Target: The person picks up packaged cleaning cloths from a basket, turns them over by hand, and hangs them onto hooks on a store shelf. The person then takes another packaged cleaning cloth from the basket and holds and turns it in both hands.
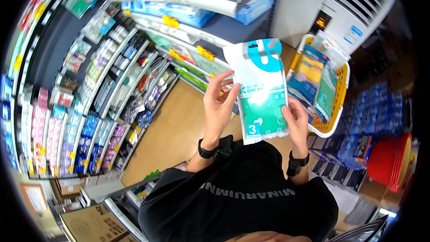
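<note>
Brightly lit mid-frame, darker at far right; blown out by glare on the packet (259, 93); fisheye-bent toward the edges, blacked out in corners.

Legible text: numeral and part of a brand name on the green-and-white packet (263, 123), centre of frame.
Packet: large "3" at lower left of its face; mid-face, Latin capitals, apparently "OHLA…", the remainder lost to blur; Chinese characters alongside, not resolved. Black shirt (242, 210), bottom centre: pale capitals across it, spelling uncertain. Display (320, 21), upper right: lit orange digits, value unclear. Cardboard carton (92, 224), lower left: dark print, too small to read.
</note>
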A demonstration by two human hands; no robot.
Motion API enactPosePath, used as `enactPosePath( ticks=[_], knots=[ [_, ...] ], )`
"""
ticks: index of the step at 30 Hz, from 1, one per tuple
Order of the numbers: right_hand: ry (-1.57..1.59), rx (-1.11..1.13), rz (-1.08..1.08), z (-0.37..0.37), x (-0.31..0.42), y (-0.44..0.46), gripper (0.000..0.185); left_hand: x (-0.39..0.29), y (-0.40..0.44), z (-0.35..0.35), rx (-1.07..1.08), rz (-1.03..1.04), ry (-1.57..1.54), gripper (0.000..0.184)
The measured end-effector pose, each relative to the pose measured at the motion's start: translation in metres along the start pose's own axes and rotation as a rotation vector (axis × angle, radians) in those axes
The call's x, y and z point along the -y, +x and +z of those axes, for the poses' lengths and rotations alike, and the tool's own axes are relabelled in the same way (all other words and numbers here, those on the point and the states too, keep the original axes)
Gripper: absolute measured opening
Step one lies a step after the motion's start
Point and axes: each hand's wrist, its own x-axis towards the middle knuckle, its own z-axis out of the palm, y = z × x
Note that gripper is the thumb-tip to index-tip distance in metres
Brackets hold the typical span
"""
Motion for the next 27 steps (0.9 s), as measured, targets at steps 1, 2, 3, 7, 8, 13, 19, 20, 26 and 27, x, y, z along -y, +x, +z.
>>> enactPosePath(
  ticks=[1, 2, 3, 7, 8, 13, 19, 20, 26, 27],
  knots=[
    [0.004, 0.037, 0.003, 0.012, 0.0, 0.004, 0.026, -0.002, -0.002, -0.01, -0.036, 0.005, 0.008, 0.039],
    [0.009, 0.047, 0.021, 0.023, 0.0, 0.008, 0.028, -0.004, -0.005, -0.02, -0.082, -0.014, -0.019, 0.038],
    [0.014, 0.058, 0.039, 0.035, 0.0, 0.011, 0.029, -0.006, -0.008, -0.03, -0.128, -0.032, -0.049, 0.038],
    [0.132, 0.162, 0.096, 0.084, -0.006, 0.022, 0.032, -0.001, -0.021, -0.08, -0.218, -0.036, -0.046, 0.036],
    [0.153, 0.195, 0.102, 0.096, -0.007, 0.025, 0.033, -0.002, -0.027, -0.092, -0.243, -0.092, -0.059, 0.034],
    [0.195, 0.39, 0.153, 0.163, -0.012, 0.031, 0.037, -0.005, -0.054, -0.156, -0.402, -0.063, 0.04, 0.033],
    [0.23, 0.616, 0.213, 0.251, -0.01, 0.023, 0.045, -0.017, -0.083, -0.235, -0.58, -0.087, 0.0, 0.033],
    [0.24, 0.646, 0.221, 0.265, -0.011, 0.02, 0.046, -0.019, -0.089, -0.248, -0.598, -0.072, 0.012, 0.034],
    [0.177, 0.771, 0.214, 0.338, -0.018, 0.004, 0.044, -0.033, -0.113, -0.316, -0.698, -0.062, -0.031, 0.034],
    [0.163, 0.786, 0.215, 0.349, -0.019, 0.002, 0.044, -0.034, -0.115, -0.327, -0.703, -0.059, -0.042, 0.034]
  ],
)
